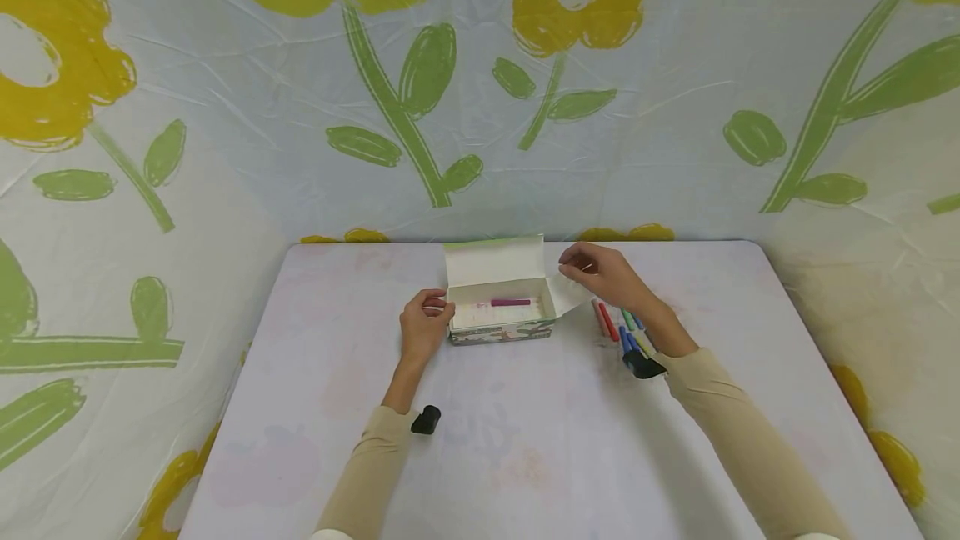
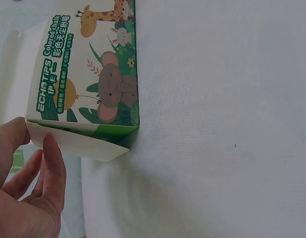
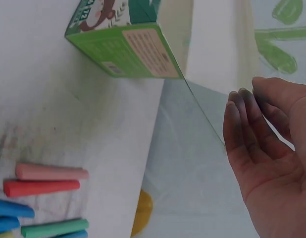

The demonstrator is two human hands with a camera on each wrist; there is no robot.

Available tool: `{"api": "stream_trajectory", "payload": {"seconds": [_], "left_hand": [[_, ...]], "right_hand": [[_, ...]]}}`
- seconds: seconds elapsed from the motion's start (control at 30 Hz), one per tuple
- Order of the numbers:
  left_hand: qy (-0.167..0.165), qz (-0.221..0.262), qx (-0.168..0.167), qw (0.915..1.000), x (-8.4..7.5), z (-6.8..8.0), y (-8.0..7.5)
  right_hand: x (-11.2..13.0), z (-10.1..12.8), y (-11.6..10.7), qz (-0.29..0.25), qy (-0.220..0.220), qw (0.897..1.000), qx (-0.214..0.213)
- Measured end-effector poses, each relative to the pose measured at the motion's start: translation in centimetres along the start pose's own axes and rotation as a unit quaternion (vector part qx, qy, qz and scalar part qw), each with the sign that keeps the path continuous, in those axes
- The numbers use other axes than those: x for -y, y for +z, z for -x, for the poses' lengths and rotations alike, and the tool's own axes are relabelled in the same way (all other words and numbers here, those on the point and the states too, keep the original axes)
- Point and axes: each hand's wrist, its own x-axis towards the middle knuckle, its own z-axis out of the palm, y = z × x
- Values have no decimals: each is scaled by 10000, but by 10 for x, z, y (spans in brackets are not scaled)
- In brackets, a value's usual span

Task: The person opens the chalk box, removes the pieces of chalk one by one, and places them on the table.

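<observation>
An open chalk box (image 1: 501, 325) with animal pictures (image 2: 101, 74) lies at the middle of the table, lid up. A magenta chalk (image 1: 511, 302) lies inside it. My left hand (image 1: 438, 307) pinches the box's left end flap (image 2: 78, 141) between thumb (image 2: 51, 168) and fingers. My right hand (image 1: 573, 265) hovers at the opened right end flap (image 1: 570, 294). Its relaxed fingers (image 3: 247, 109) touch the flap's edge and hold nothing. Loose chalks lie right of the box: pink (image 3: 51, 172), red (image 3: 41, 187), blue (image 3: 12, 208) and green (image 3: 54, 228).
The table (image 1: 525, 457) has a pale cloth with faint prints. Flower-patterned sheets (image 1: 480, 107) hang behind and at both sides. The loose chalks (image 1: 611, 323) sit under my right forearm. Black wrist cameras (image 1: 425, 419) (image 1: 643, 367) ride on both sleeves.
</observation>
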Motion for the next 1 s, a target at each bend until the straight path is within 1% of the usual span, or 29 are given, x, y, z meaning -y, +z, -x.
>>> {"api": "stream_trajectory", "payload": {"seconds": [0.17, 0.37, 0.47, 0.67, 0.8, 0.9, 1.0], "left_hand": [[25, -32, -32, 10000, 2, -1, 0], [33, -32, -33, 10000, 2, -2, 0], [31, -10, -35, 10000, 2, -2, 1], [12, 32, -51, 10000, -1, -1, 0], [54, 59, -66, 9999, 0, -1, 0], [95, 63, -70, 9999, 2, -2, 0], [124, 53, -70, 9999, 2, -3, 0]], "right_hand": [[2, -7, 17, -79, -12, 9997, 241], [4, -13, 36, -190, -298, 9980, 532], [4, -17, 47, -90, -325, 9969, 709], [7, -26, 68, 319, -359, 9936, 1026], [10, -29, 79, 807, -489, 9882, 1206], [12, -31, 86, 1104, -437, 9834, 1375], [14, -31, 91, 1320, -281, 9792, 1512]]}}
